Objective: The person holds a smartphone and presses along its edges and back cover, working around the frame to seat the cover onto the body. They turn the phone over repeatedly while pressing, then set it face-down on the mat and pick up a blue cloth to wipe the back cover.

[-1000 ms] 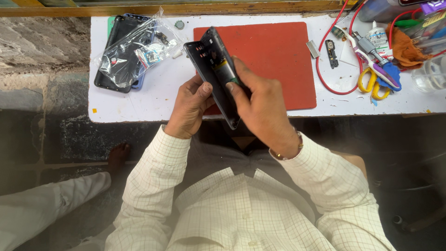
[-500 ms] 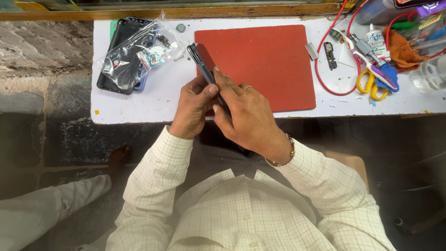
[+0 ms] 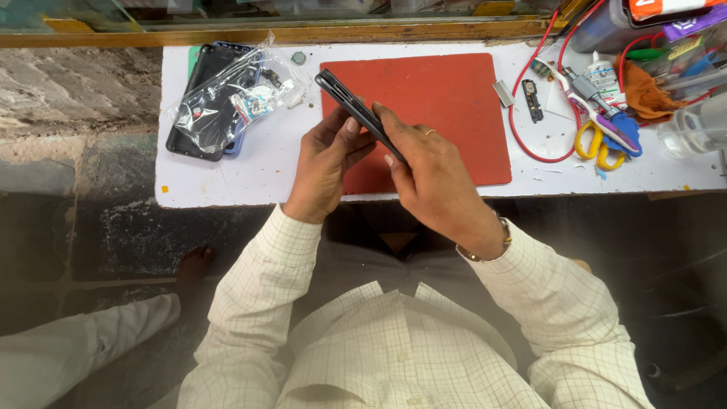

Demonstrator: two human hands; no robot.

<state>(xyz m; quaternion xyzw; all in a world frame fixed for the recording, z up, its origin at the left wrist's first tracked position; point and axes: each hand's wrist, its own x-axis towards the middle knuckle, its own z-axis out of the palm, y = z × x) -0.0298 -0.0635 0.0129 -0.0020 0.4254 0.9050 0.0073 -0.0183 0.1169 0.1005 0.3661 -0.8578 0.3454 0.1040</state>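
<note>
In the head view, both hands hold a dark phone (image 3: 356,110) edge-on above the desk (image 3: 227,182), over the left part of the red mat (image 3: 447,98) and near the desk's front edge. The left hand (image 3: 326,163) is curled around the phone's lower end from the left, thumb against its side. The right hand (image 3: 424,170) pinches the same end from the right, fingers pressed along the edge.

The mat's right half lies bare, and so does the white strip between the mat and the front edge. At the back left corner a clear plastic bag (image 3: 235,98) lies over more dark phones. Toward the right edge things crowd together: a red wire (image 3: 522,129) looping beside the mat, yellow scissors (image 3: 594,144), a small glue bottle (image 3: 602,76) and an orange cloth (image 3: 644,95).
</note>
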